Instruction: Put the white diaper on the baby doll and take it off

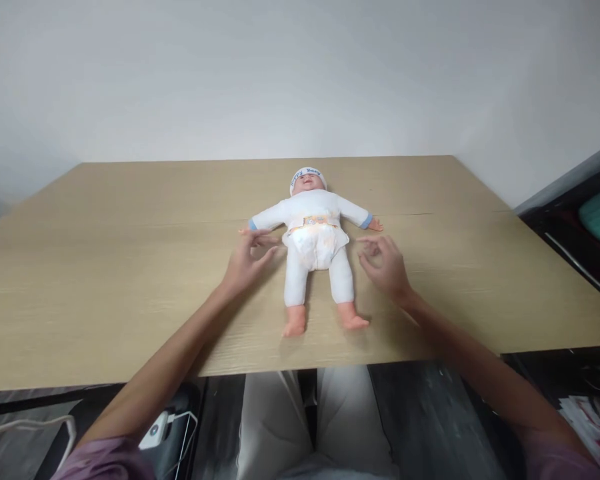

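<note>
Doll (313, 202) in diaper (316, 247) on table (130, 267)

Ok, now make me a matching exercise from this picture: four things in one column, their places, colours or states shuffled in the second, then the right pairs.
Things:
1. Cap
2. Diaper
3. Left hand
4. Doll

Places, colours or states:
A. Beside the diaper, holding nothing
B. Lying on its back on the table
C. White, with blue lettering
D. Around the waist, over white clothing

Right pairs: 1-C, 2-D, 3-A, 4-B
</note>
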`<act>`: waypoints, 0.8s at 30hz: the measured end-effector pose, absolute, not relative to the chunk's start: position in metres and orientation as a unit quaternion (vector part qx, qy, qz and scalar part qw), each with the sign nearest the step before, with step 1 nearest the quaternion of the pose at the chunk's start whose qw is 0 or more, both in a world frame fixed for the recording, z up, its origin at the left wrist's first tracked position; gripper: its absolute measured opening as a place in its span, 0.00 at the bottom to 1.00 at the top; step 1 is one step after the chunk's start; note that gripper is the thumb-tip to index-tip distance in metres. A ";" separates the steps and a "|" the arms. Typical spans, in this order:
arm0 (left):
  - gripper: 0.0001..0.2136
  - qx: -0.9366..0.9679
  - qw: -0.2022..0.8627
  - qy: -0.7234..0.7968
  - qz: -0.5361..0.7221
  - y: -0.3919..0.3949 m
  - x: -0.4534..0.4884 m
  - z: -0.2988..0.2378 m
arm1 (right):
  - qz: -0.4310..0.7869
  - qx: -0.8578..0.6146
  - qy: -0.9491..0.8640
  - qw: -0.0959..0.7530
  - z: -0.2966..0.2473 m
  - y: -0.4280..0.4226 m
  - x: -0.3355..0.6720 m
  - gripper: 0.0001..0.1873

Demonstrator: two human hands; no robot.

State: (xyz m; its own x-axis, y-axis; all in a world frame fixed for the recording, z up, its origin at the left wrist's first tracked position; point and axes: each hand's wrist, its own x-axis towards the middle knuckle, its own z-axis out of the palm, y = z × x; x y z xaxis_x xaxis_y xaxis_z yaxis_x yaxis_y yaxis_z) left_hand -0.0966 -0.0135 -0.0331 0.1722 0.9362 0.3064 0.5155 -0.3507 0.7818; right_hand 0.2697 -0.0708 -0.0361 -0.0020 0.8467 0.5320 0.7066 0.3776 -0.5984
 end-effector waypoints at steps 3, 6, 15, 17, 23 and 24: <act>0.31 0.774 0.130 0.527 0.327 0.036 -0.111 -0.033 | 0.005 -0.562 -0.710 0.424 -0.035 -0.015 0.292 0.21; 0.34 0.802 0.089 0.532 0.257 0.086 -0.103 -0.032 | -0.009 -0.583 -0.738 0.341 -0.032 0.047 0.291 0.29; 0.27 0.743 0.160 0.606 0.233 0.076 -0.072 -0.007 | 0.059 -0.635 -0.728 0.250 -0.007 0.069 0.255 0.13; 0.28 0.716 0.188 0.616 0.268 0.029 -0.071 0.004 | 0.077 -0.618 -0.735 0.269 0.006 0.044 0.258 0.14; 0.28 0.702 0.248 0.576 0.337 -0.186 -0.064 0.003 | 0.158 -0.475 -0.811 0.303 0.059 -0.085 0.272 0.23; 0.28 0.700 0.264 0.574 0.333 -0.225 -0.063 -0.005 | 0.169 -0.456 -0.825 0.289 0.064 -0.112 0.273 0.23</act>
